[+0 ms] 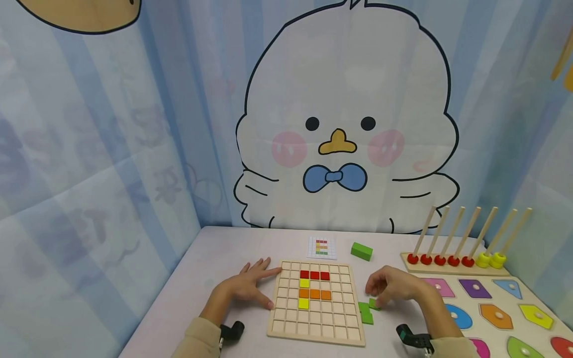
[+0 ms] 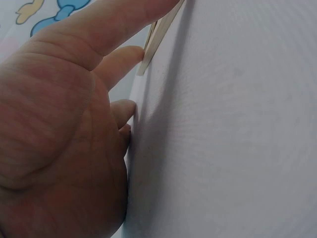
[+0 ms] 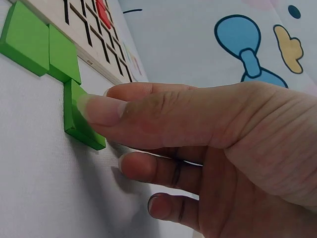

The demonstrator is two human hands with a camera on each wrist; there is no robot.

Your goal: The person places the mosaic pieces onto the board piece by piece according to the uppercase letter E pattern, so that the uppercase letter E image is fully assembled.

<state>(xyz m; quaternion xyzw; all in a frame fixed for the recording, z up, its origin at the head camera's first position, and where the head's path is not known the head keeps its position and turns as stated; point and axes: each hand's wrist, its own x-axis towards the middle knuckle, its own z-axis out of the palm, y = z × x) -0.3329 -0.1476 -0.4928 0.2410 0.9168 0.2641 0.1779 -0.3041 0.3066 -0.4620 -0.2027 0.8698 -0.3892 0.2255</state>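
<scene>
A square wooden grid board (image 1: 317, 340) lies on the table with red tiles (image 1: 315, 275), yellow tiles (image 1: 304, 303) and orange tiles (image 1: 315, 294) in its cells. My left hand (image 1: 245, 284) spreads along the board's left side, thumb and index finger touching the frame. At the right side, my right hand (image 1: 394, 287) pinches a small green tile (image 3: 81, 119) with thumb and index finger, the other fingers loosely curled. Two more flat green tiles (image 1: 365, 313) lie touching each other beside the board's right edge, next to the pinched one.
Behind the board lie a pattern card (image 1: 322, 247) and a green block (image 1: 361, 251). On the right stand a peg rack (image 1: 456, 269) with red and yellow beads and a shape puzzle board (image 1: 474, 328). A printed curtain (image 1: 340, 74) hangs behind the table.
</scene>
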